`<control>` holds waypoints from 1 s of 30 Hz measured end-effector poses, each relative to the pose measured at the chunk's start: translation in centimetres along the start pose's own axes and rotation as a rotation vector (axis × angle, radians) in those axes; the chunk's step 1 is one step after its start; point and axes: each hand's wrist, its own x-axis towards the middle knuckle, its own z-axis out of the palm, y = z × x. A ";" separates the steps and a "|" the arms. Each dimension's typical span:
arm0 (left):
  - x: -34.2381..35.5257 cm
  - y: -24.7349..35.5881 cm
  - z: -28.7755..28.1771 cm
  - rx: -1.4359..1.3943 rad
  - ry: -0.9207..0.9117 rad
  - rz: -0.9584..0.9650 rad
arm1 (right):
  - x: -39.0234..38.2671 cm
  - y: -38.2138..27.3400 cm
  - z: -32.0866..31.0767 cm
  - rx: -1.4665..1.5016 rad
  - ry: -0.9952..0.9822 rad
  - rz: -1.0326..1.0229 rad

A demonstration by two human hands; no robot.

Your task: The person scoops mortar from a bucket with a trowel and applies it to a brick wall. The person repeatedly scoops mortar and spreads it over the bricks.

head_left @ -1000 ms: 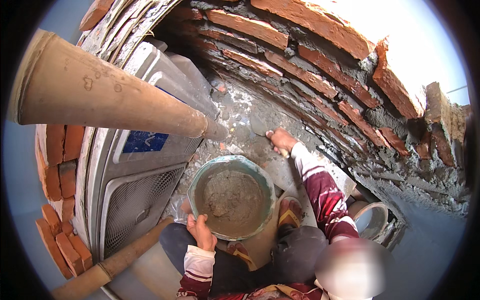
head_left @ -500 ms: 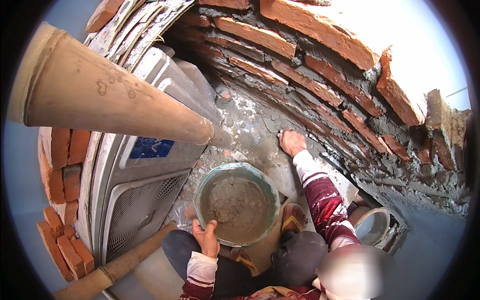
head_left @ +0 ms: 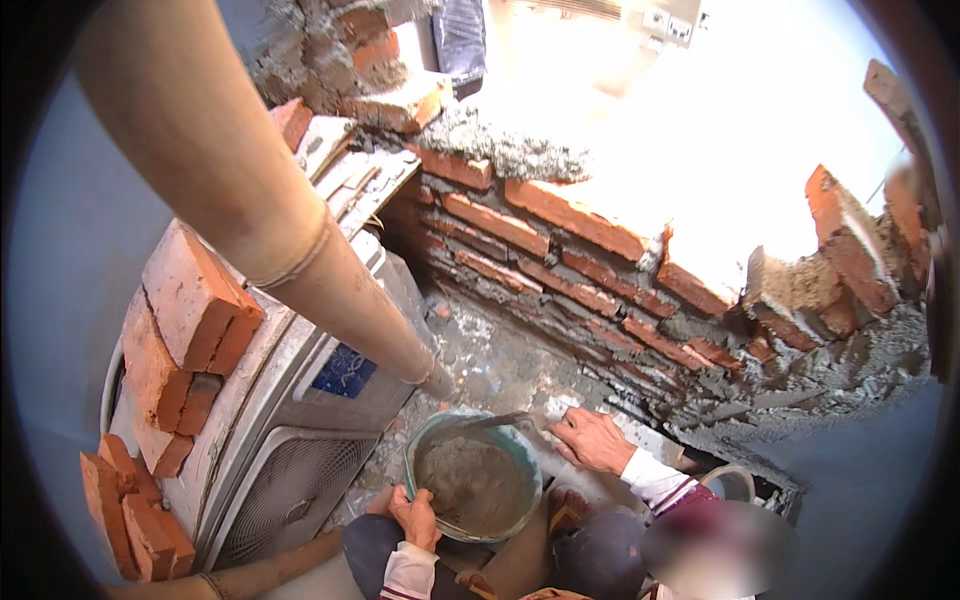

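A green bucket (head_left: 537,472) stands between my feet, with wet grey mortar (head_left: 470,482) in it. At its near left rim my left hand (head_left: 415,517) is closed, thumb over the edge. My right hand (head_left: 594,440) is to the right of the bucket, fingers curled round the end of a trowel (head_left: 500,421). The trowel's dark, mortar-smeared length reaches over the far rim of the bucket; its handle is mostly hidden in my hand and somewhat blurred.
A brick wall (head_left: 580,215) with rough mortar joints runs along the far and right side. On the left stands an air-conditioner unit (head_left: 300,470) with loose bricks (head_left: 190,300) on it. A thick bamboo pole (head_left: 340,280) slants across. A pale round container (head_left: 735,484) sits at right.
My right hand has come back from the floor by the wall to beside the bucket, bringing the trowel over its rim. My left hand stays on the rim. The view has tilted up.
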 end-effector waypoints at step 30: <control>3.4 1.0 1.8 0.069 -0.024 -0.032 | 12.2 -4.7 -5.6 0.358 0.066 0.354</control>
